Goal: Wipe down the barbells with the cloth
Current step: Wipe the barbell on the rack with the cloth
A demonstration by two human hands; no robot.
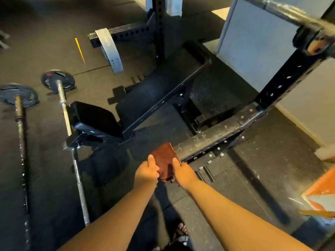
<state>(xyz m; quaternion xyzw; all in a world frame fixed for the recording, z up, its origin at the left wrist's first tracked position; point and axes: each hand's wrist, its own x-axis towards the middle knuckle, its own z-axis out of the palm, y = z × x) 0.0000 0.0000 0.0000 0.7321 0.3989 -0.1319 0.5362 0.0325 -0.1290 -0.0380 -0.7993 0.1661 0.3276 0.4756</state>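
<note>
Cloth (165, 157): rust-brown, folded, was held above the floor between both hands, just before the rack beam (217, 135).
Left hand (146, 171): fingers curled, thumb pinched the cloth's left edge.
Right hand (181, 172): gripped its right edge likewise.
Barbells: a pale bar (63, 105) lay by the bench (94, 118), a darker bar (20, 133) further left; both well apart from the cloth.
Handling judged best: fold kept thick, wrapped round the shaft, drawn end to end.
</note>
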